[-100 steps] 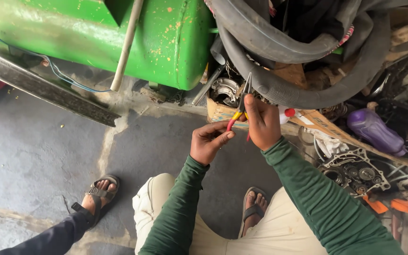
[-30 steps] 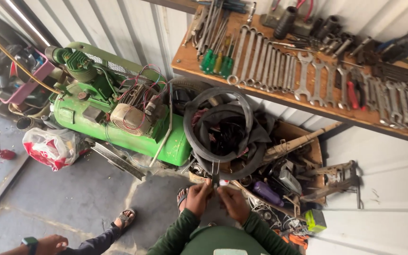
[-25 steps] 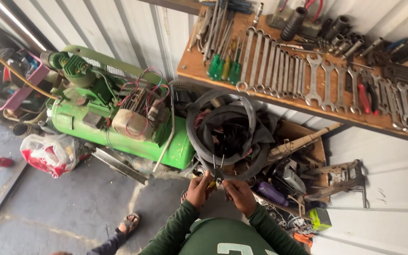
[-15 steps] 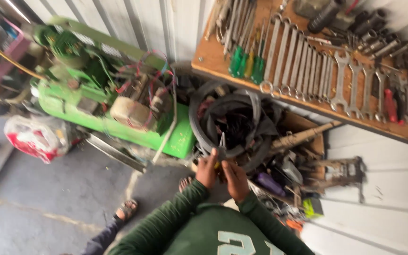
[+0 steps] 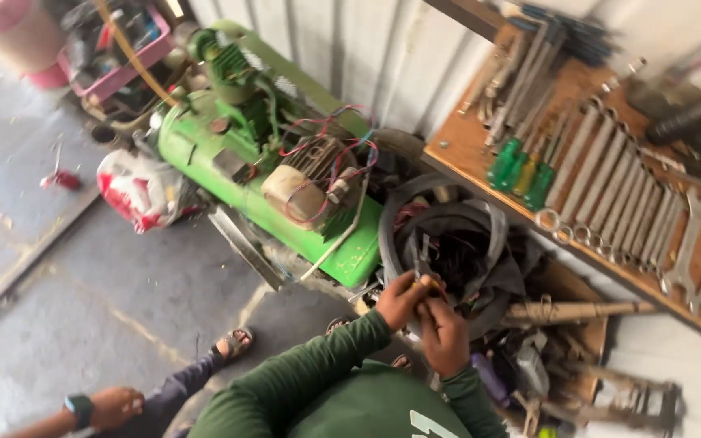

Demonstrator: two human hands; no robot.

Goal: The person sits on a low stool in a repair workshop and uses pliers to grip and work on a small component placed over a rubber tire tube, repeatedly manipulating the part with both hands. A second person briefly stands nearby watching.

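both hands, left hand and right hand, are closed tight on small pliers, held up in front of the black rubber tubes by the green machine. the pliers look hard, light and a bit slippery, so the handles are the best place to hold.

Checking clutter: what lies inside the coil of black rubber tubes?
Inside the rubber tubes sit dark tangled bits, too blurred to identify. Both hands and pliers cover the lower part.
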